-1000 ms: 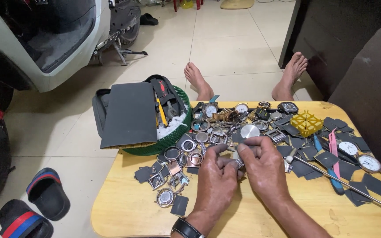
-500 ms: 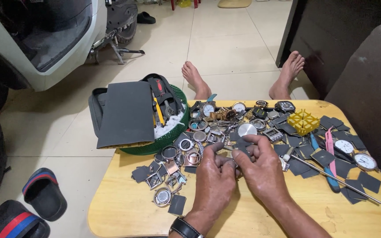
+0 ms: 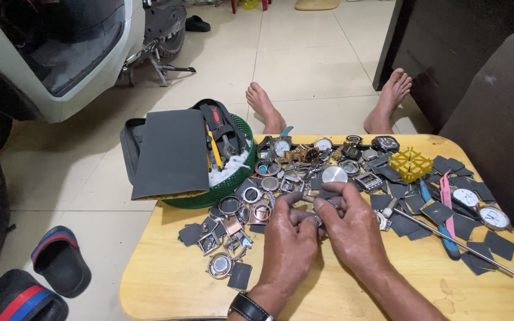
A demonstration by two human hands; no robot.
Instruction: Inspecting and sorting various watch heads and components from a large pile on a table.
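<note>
My left hand [image 3: 288, 242] and my right hand [image 3: 352, 229] meet over the middle of a small wooden table [image 3: 174, 279]. Their fingertips pinch a small metal watch part [image 3: 316, 219] between them; most of it is hidden by the fingers. A round silver watch case back [image 3: 334, 174] lies just beyond my right fingers. Several watch cases, dials and rings [image 3: 251, 208] are strewn to the left and ahead of my hands. A black watch sits on my left wrist [image 3: 246, 307].
A green basket [image 3: 233, 178] holding tools and a grey pouch [image 3: 171, 153] overhangs the table's far left. A yellow case holder [image 3: 410, 164], tweezers, a metal rod [image 3: 447, 238] and dark squares lie right. Two bare feet [image 3: 263, 106] rest beyond; sandals [image 3: 60, 267] lie left.
The view has shifted slightly. My fingers have worked the small part between them; both hands stay in the same spot on the table.
</note>
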